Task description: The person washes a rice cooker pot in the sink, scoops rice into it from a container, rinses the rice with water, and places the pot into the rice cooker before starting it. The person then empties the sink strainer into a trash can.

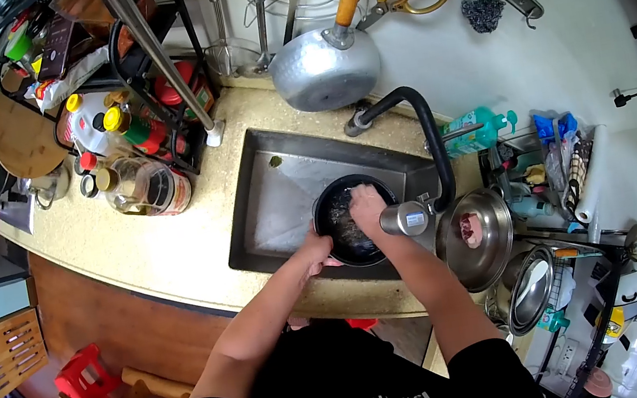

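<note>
A round black pot (348, 236) sits in the front right part of the steel sink (278, 151), with water and foam-like glints inside. My left hand (316, 251) grips the pot's near left rim, fingers wrapped round its edge. Down inside the pot is my right hand (367, 204), its fingers curled against the inner wall; what they hold, if anything, is hidden. Just right of my right wrist hangs the metal end of the black faucet (434, 139).
A steel bowl (453, 261) with a piece of raw meat (471, 231) stands right of the sink. Behind it is a green soap bottle (471, 133). Bottles and jars (141, 185) crowd the left counter under a black rack. A silver pan (327, 68) hangs above the sink.
</note>
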The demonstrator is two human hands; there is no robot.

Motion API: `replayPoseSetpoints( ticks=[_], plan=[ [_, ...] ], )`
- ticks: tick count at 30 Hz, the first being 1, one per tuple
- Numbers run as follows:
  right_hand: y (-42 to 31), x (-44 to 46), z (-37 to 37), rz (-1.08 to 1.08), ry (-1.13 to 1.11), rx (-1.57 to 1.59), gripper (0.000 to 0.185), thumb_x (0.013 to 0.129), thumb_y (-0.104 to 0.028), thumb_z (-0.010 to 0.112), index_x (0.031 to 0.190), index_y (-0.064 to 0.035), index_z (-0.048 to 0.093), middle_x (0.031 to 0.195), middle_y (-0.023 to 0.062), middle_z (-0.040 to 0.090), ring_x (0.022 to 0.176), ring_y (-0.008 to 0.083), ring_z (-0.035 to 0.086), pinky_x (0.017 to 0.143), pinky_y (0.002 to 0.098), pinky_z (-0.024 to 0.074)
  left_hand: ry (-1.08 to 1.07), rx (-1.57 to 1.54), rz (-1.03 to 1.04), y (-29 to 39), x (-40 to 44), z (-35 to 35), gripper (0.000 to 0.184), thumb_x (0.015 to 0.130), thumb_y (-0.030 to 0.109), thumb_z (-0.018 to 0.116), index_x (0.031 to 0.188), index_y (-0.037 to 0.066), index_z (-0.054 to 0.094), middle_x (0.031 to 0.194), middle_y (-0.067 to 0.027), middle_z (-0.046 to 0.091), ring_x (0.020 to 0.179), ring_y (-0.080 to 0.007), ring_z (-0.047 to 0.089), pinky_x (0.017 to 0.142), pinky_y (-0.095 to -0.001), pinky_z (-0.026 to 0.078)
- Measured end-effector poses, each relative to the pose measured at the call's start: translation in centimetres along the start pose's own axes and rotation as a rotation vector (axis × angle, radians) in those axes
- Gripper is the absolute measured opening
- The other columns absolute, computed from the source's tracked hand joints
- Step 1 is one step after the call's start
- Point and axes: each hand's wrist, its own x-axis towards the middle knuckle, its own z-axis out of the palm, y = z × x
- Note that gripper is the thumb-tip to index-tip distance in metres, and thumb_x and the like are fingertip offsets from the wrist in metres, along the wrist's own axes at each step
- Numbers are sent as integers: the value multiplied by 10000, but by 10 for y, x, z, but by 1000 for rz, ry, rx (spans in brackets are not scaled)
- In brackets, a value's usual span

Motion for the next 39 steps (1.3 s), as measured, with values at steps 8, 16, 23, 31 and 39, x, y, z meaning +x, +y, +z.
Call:
replayPoseSetpoints(
  ticks=[8, 16, 23, 31, 39],
  plan=[
    [-59, -16, -10, 200, -365, 1216, 277, 815, -186, 577, 947, 43, 661, 977, 218, 622, 1138, 403, 536, 971, 450, 438, -81, 176, 48, 11, 10, -11, 757, 835, -44, 428, 1517, 161, 171, 1286, -230, 517, 874, -385, 668, 492, -438, 610],
    [-27, 6, 18, 173, 43, 193, 153, 778, -171, 584, 821, -104, 715, 1016, 86, 598, 988, 243, 543, 801, 381, 449, 23, 20, 19, 0, -7, 3, 720, 840, -40, 413, 1501, 133, 186, 1279, -229, 514, 876, -398, 661, 512, -441, 620],
    [-95, -17, 39, 246, -305, 935, 222, 910, -98, 508, 1036, -62, 687, 921, 130, 676, 879, 291, 655, 729, 433, 523, 164, 388, 65, 13, -17, -1, 861, 853, 10, 442, 1550, 154, -41, 1199, -293, 573, 862, -339, 679, 462, -380, 578],
    [-79, -37, 40, 696, -165, 2957, 273, 966, -185, 478, 1210, -92, 557, 1152, 153, 633, 973, 283, 642, 683, 375, 492, 434, 1181, 693, 27, -36, -43, 922, 788, -15, 531, 1551, 171, 47, 1166, -356, 545, 824, -477, 638, 749, -497, 541],
    [-34, -60, -7, 1096, 260, 3077, 483, 925, -485, 520, 1208, -102, 601, 1298, 188, 559, 1194, 393, 539, 988, 602, 394, 619, 1412, 879, 81, -67, -76, 946, 748, -58, 529, 1550, 252, 136, 1454, -377, 297, 752, -454, 652, 682, -459, 564]
  ],
)
